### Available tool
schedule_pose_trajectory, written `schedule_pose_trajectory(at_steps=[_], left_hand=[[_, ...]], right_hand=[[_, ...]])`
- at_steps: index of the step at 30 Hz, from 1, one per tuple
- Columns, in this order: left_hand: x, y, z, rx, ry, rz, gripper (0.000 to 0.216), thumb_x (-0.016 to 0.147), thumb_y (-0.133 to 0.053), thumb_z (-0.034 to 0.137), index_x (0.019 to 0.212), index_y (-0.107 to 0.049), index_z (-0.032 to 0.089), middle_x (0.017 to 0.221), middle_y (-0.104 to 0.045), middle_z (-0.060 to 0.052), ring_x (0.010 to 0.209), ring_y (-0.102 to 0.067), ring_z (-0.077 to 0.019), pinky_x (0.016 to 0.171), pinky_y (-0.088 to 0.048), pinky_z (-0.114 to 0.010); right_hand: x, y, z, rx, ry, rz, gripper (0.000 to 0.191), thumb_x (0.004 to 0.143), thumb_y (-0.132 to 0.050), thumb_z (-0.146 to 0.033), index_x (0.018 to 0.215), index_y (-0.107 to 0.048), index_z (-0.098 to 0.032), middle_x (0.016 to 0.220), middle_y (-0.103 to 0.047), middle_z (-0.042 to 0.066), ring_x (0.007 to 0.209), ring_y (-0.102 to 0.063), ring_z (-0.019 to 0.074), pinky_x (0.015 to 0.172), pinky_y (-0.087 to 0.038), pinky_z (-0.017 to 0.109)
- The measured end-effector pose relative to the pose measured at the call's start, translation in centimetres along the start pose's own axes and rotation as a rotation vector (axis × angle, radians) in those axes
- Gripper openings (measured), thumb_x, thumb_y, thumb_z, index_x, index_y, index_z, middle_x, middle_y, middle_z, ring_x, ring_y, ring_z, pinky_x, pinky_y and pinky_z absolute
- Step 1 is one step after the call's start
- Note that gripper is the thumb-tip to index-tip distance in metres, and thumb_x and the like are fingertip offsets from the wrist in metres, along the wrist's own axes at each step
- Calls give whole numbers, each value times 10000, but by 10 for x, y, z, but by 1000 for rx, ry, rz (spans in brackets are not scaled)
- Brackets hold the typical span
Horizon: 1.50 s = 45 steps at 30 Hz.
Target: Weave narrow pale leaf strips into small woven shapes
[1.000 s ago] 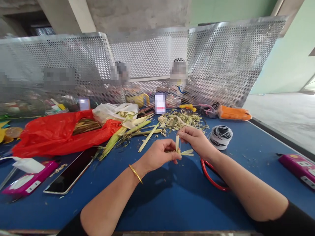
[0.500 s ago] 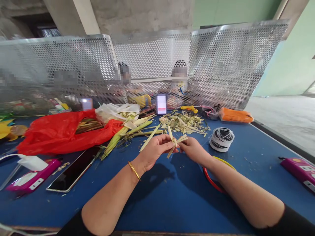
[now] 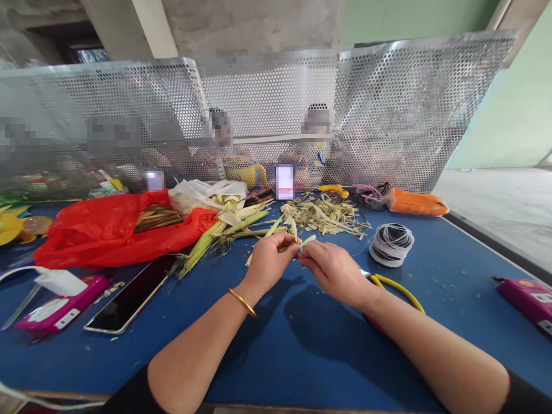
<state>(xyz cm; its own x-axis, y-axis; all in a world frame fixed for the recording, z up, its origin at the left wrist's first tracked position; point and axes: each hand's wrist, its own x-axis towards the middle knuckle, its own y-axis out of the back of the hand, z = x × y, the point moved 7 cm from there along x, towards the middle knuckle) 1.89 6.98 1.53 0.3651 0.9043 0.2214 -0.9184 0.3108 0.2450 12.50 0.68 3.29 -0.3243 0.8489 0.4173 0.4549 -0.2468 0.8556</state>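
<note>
Leaf piece: a small knot of pale leaf strips [image 3: 307, 240], lifted just above the blue tabletop [image 3: 302, 356], right in the middle of the view.
Left hand: the left hand [image 3: 268, 261] comes at the leaf piece from the left, with thumb and fingertips pinched shut on it.
Right hand: the right hand [image 3: 333, 267] meets the leaf piece from the right, fingertips closed on the same strips, so both hands touch at the knot.
Bangle: a gold bangle [image 3: 242, 302] circles the left wrist, below and left of the leaf piece.
Scraps: a loose pile of cut leaf scraps [image 3: 325, 213] lies just behind the leaf piece.
Stalks: long green and yellow leaf stalks [image 3: 215, 233] fan out to the left of the leaf piece, and their far ends reach the bags.
Handle loops: a yellow loop [image 3: 399, 286] shows to the lower right of the leaf piece, partly under the right forearm.
Coil: a coil of black and white cord [image 3: 391, 244] sits to the right of the leaf piece, apart from the hands.
Bags: a red plastic bag [image 3: 103, 233] with a white bag [image 3: 202, 194] behind it lies well to the left of the leaf piece.
Phone: a dark phone [image 3: 129, 299] lies flat to the lower left of the leaf piece, with a pink case [image 3: 60, 310] farther left.
Screen: a perforated metal screen [image 3: 388, 109] stands far behind the leaf piece, and people sit beyond it.
</note>
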Motion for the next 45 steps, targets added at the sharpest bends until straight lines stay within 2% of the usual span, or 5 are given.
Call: schedule_pose_trajectory(at_steps=[7, 12, 27, 35, 45], left_hand=[[-9, -22, -3, -83, 82, -300, 77, 729, -664, 214, 761, -618, 161, 701, -653, 5, 631, -649, -141, 620, -482, -242], [-18, -32, 7, -218, 130, -467, 136, 716, -706, 238, 767, -619, 147, 703, -667, -11, 656, -655, -142, 632, -470, -231], [-2, 6, 10, 47, -59, 71, 45, 738, -622, 223, 753, -612, 183, 718, -676, -17, 647, -664, -174, 641, -493, -265], [-6, -16, -1, -39, 83, -228, 65, 696, -653, 213, 690, -597, 180, 641, -638, 9, 586, -631, -153, 596, -469, -259], [-11, -21, 10, -439, 154, -319, 215, 671, -738, 304, 772, -644, 139, 733, -672, -23, 633, -614, -131, 691, -467, -267]], right_hand=[[5, 24, 29, 284, -145, 161, 164, 877, -463, -210, 714, -485, -203, 681, -534, -12, 625, -472, 127, 598, -328, 238], [7, -3, 57, 748, -387, -80, 199, 779, -579, -318, 634, -535, -189, 526, -486, -47, 511, -409, 104, 515, -306, 235], [-1, -18, 30, 716, -398, -50, 250, 853, -484, -368, 670, -496, -199, 531, -501, -41, 530, -458, 112, 566, -359, 241], [5, 21, 28, 209, -187, 91, 136, 847, -468, -216, 717, -509, -207, 708, -557, -3, 658, -489, 139, 609, -336, 249], [-1, -23, 48, 998, -516, -184, 317, 684, -678, -458, 664, -602, -151, 551, -543, -27, 503, -459, 92, 550, -353, 246]])
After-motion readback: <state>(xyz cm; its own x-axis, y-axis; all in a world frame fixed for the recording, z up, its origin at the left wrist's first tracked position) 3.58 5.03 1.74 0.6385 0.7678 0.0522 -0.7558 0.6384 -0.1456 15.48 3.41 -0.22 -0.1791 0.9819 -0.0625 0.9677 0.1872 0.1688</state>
